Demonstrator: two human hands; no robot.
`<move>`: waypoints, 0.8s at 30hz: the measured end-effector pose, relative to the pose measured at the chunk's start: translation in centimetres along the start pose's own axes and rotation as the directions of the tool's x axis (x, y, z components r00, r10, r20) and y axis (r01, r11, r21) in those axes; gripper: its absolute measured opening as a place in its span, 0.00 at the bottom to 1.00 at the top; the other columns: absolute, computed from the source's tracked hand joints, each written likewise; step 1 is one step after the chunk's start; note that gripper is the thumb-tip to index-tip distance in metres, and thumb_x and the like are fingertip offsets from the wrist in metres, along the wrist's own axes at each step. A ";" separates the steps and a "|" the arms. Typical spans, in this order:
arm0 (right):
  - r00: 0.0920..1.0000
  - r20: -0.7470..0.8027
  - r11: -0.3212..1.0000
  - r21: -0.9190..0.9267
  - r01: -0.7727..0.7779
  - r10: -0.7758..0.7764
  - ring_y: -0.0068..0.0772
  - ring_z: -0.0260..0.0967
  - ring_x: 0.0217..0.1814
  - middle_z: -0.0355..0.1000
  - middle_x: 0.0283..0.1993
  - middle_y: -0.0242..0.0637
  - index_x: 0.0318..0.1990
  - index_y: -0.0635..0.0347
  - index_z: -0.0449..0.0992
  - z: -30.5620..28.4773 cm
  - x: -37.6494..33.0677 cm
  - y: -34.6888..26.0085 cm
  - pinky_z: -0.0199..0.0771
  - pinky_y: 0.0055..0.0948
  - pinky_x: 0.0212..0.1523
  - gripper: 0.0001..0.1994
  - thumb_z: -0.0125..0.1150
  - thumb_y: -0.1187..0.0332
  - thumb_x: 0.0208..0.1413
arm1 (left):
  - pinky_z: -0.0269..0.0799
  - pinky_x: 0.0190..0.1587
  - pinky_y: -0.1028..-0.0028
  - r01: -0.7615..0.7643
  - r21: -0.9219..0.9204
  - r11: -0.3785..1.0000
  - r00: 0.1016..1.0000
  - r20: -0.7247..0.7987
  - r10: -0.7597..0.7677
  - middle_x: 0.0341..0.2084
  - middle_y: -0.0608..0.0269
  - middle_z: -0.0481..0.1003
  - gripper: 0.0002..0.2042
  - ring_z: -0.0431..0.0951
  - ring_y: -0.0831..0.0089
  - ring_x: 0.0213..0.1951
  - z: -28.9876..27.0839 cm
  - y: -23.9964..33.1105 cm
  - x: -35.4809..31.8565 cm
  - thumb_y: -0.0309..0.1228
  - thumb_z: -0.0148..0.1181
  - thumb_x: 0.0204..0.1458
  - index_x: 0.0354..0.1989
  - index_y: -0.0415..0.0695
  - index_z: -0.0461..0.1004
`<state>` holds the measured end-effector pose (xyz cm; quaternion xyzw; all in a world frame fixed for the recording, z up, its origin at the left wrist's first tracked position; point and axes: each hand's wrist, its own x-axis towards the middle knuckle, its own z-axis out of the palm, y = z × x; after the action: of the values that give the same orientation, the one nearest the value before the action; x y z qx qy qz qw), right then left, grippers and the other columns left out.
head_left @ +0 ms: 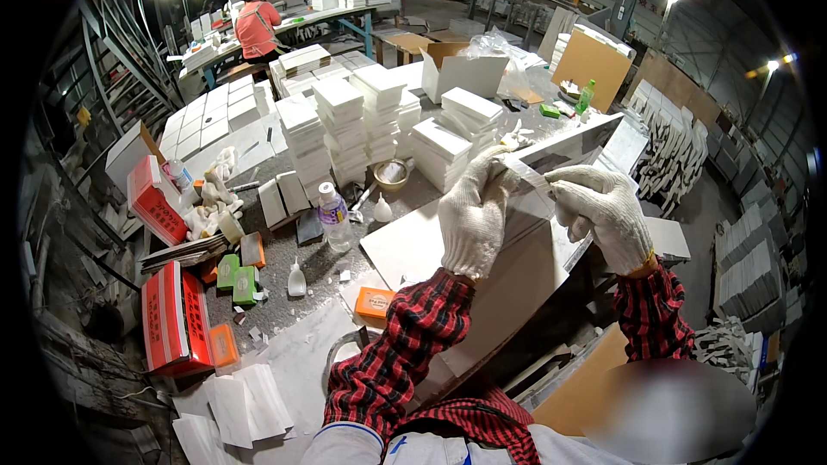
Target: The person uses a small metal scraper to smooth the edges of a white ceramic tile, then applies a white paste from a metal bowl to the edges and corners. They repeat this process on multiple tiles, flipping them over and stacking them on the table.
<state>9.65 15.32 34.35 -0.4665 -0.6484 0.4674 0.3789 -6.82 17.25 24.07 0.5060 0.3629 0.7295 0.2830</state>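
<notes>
While the left hand (474,222) and the right hand (607,215) are poised over the table (323,284), right of the frame's centre, the long pale strip (573,141) runs from just beyond them toward the upper right. The broad pale slab (396,245) lies flat near centre, left of and partly behind the left hand.

Handling (judged by looks): both pieces seem stone or tile; stiff, rather heavy, smooth-faced, liable to chip at corners. Suggested hold: along the long edges, supported near the middle. White knit gloves (469,241) should add friction but dull fine touch.

Grip, left: fingers bent, tips drawn in close together, beside the strip's near end; contact not confirmed. Grip, right: thumb and forefinger almost meeting, other fingers loosely curled, not a full fist. Hands are near each other, apart. Whether either one pinches something thin: cannot tell.

Surroundings: stacked white tiles (340,116) at upper centre; clear bottle (336,220) with a purple label, left of centre; orange box (374,302) at lower centre, beside the left sleeve (418,327).
</notes>
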 end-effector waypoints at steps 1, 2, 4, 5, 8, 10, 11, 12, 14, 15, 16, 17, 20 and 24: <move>1.000 0.004 1.000 -0.015 0.000 0.000 0.16 0.68 0.21 0.74 0.28 0.34 0.48 0.69 0.78 0.1 0.2 0.0 0.68 0.15 0.23 0.16 0.62 0.64 0.61 | 0.73 0.46 0.79 -0.035 0.022 0.999 0.999 -0.004 0.035 0.41 0.64 0.80 0.15 0.75 0.82 0.43 -0.1 -0.2 0.1 0.25 0.61 0.60 0.55 0.40 0.75; 1.000 0.002 1.000 -0.030 0.001 -0.001 0.16 0.68 0.21 0.75 0.28 0.34 0.48 0.69 0.78 0.3 0.2 -0.1 0.68 0.15 0.23 0.16 0.62 0.64 0.60 | 0.73 0.46 0.78 -0.031 0.031 0.999 1.000 -0.005 0.031 0.41 0.63 0.80 0.14 0.75 0.82 0.43 -0.2 -0.2 0.0 0.25 0.61 0.60 0.54 0.40 0.75; 1.000 -0.008 0.998 -0.068 0.005 -0.006 0.16 0.68 0.21 0.75 0.28 0.35 0.48 0.69 0.78 0.5 0.0 -0.7 0.68 0.15 0.23 0.15 0.62 0.64 0.60 | 0.73 0.46 0.78 -0.023 0.040 0.999 1.000 -0.005 0.023 0.41 0.63 0.80 0.14 0.75 0.82 0.42 -0.2 0.1 0.0 0.24 0.60 0.60 0.54 0.40 0.75; 1.000 -0.014 0.996 -0.090 0.000 -0.001 0.16 0.68 0.21 0.75 0.28 0.34 0.47 0.69 0.78 0.5 -0.1 -0.9 0.68 0.15 0.23 0.15 0.62 0.65 0.60 | 0.73 0.45 0.78 -0.017 0.037 0.999 1.000 -0.005 0.017 0.41 0.62 0.80 0.14 0.75 0.82 0.42 -0.1 0.0 0.0 0.24 0.60 0.60 0.54 0.40 0.75; 1.000 -0.030 0.990 -0.143 -0.006 0.002 0.15 0.67 0.20 0.75 0.27 0.34 0.46 0.69 0.79 0.5 -0.4 -1.4 0.67 0.15 0.23 0.14 0.62 0.65 0.60 | 0.74 0.45 0.78 -0.004 0.039 0.999 1.000 -0.007 0.004 0.40 0.62 0.80 0.14 0.75 0.82 0.42 -0.1 -0.1 0.1 0.23 0.60 0.59 0.54 0.40 0.75; 0.999 -0.038 0.986 -0.164 -0.006 -0.001 0.15 0.67 0.20 0.75 0.26 0.34 0.46 0.69 0.79 0.6 -0.4 -1.4 0.67 0.15 0.23 0.14 0.62 0.65 0.60 | 0.74 0.45 0.78 0.006 0.053 0.999 1.000 -0.009 -0.006 0.40 0.62 0.80 0.15 0.75 0.82 0.42 -0.2 0.0 0.0 0.23 0.60 0.59 0.55 0.40 0.75; 0.999 -0.034 0.987 -0.163 -0.010 0.004 0.15 0.67 0.20 0.75 0.26 0.34 0.46 0.69 0.79 0.7 -0.5 -1.5 0.67 0.15 0.23 0.14 0.62 0.65 0.60 | 0.74 0.45 0.78 0.038 0.039 0.999 0.999 -0.005 -0.037 0.40 0.61 0.80 0.15 0.75 0.82 0.42 -0.2 0.3 0.0 0.23 0.60 0.59 0.55 0.40 0.75; 0.999 -0.032 0.987 -0.163 -0.015 0.010 0.15 0.67 0.20 0.75 0.26 0.34 0.46 0.69 0.79 0.8 -0.4 -1.8 0.67 0.15 0.23 0.14 0.62 0.65 0.60 | 0.74 0.46 0.78 0.071 0.025 0.997 0.998 -0.001 -0.071 0.41 0.61 0.81 0.15 0.75 0.82 0.42 -0.2 0.6 0.0 0.23 0.60 0.59 0.55 0.40 0.75; 0.999 -0.042 0.986 -0.165 -0.015 0.008 0.15 0.67 0.19 0.75 0.26 0.34 0.46 0.69 0.79 1.1 -0.5 -1.9 0.67 0.15 0.22 0.14 0.62 0.66 0.60 | 0.74 0.47 0.77 0.078 0.026 0.997 0.997 -0.006 -0.078 0.41 0.61 0.81 0.15 0.76 0.81 0.43 -0.2 0.6 0.1 0.23 0.60 0.59 0.55 0.40 0.75; 0.999 -0.054 0.986 -0.168 -0.007 -0.002 0.14 0.67 0.19 0.75 0.25 0.34 0.46 0.69 0.79 1.2 -0.5 -1.9 0.67 0.14 0.20 0.14 0.62 0.67 0.59 | 0.74 0.47 0.77 0.051 0.041 0.998 0.999 -0.016 -0.050 0.41 0.61 0.81 0.15 0.76 0.81 0.43 -0.2 0.2 0.1 0.23 0.61 0.59 0.55 0.40 0.75; 0.998 -0.065 0.985 -0.172 0.000 -0.012 0.14 0.66 0.18 0.74 0.25 0.35 0.46 0.70 0.79 1.3 -0.5 -2.0 0.66 0.14 0.19 0.14 0.61 0.68 0.59 | 0.74 0.48 0.77 0.023 0.057 0.998 0.999 -0.026 -0.022 0.41 0.60 0.81 0.15 0.76 0.81 0.43 -0.1 0.0 0.1 0.23 0.61 0.59 0.54 0.40 0.75; 0.998 -0.057 0.986 -0.169 0.000 -0.010 0.14 0.67 0.19 0.75 0.25 0.35 0.46 0.69 0.79 1.3 -0.6 -1.9 0.67 0.15 0.20 0.14 0.62 0.67 0.59 | 0.74 0.48 0.76 0.017 0.061 0.998 1.000 -0.027 -0.015 0.42 0.60 0.81 0.15 0.76 0.80 0.44 -0.1 0.0 0.1 0.23 0.61 0.59 0.54 0.40 0.75; 0.999 -0.042 0.984 -0.177 -0.007 0.000 0.16 0.68 0.20 0.75 0.26 0.35 0.46 0.69 0.79 1.2 -0.6 -1.9 0.69 0.15 0.22 0.14 0.62 0.67 0.60 | 0.74 0.49 0.76 -0.015 0.087 0.996 0.999 -0.034 0.018 0.43 0.59 0.81 0.15 0.77 0.79 0.45 -0.1 0.0 0.1 0.22 0.61 0.58 0.54 0.41 0.75; 0.998 -0.056 0.977 -0.211 -0.022 0.010 0.16 0.68 0.20 0.76 0.26 0.35 0.46 0.69 0.79 1.6 -0.8 -2.7 0.69 0.16 0.23 0.13 0.62 0.67 0.60 | 0.74 0.50 0.75 -0.040 0.083 0.996 0.998 -0.034 0.043 0.44 0.59 0.80 0.16 0.78 0.78 0.46 -0.2 -0.3 0.2 0.20 0.60 0.57 0.54 0.41 0.75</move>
<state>7.76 13.79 36.43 -0.5219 -0.6799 0.3860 0.3409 -7.01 17.50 23.89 0.5117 0.3870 0.7286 0.2399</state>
